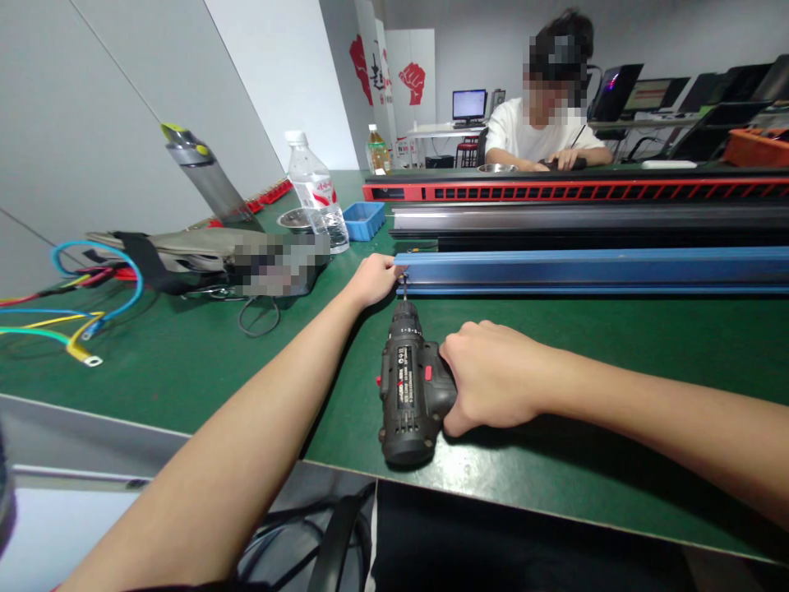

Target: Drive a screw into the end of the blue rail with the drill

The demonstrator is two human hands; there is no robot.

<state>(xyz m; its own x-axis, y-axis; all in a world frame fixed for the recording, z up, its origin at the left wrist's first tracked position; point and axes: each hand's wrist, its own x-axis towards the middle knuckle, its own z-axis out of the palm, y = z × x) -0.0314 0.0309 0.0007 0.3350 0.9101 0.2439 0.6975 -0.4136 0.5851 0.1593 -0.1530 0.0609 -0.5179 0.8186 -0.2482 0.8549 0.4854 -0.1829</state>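
My right hand [490, 378] is wrapped round the grip of a black cordless drill [408, 395], which lies level above the green table [345, 395]. The drill's bit points away from me and meets the left end of a long blue rail [555, 271], by a small screw-like part. At that same rail end is my left hand [375, 279], its fingers closed on the rail's end. Its fingertips are partly hidden behind the rail.
Behind the blue rail lie a grey rail [555, 218] and a red slotted strip [555, 191]. To the left are a water bottle [320, 197], a blue bin [364, 222], a grey bag [185, 255] and coloured cables [80, 329]. A person [542, 123] sits opposite.
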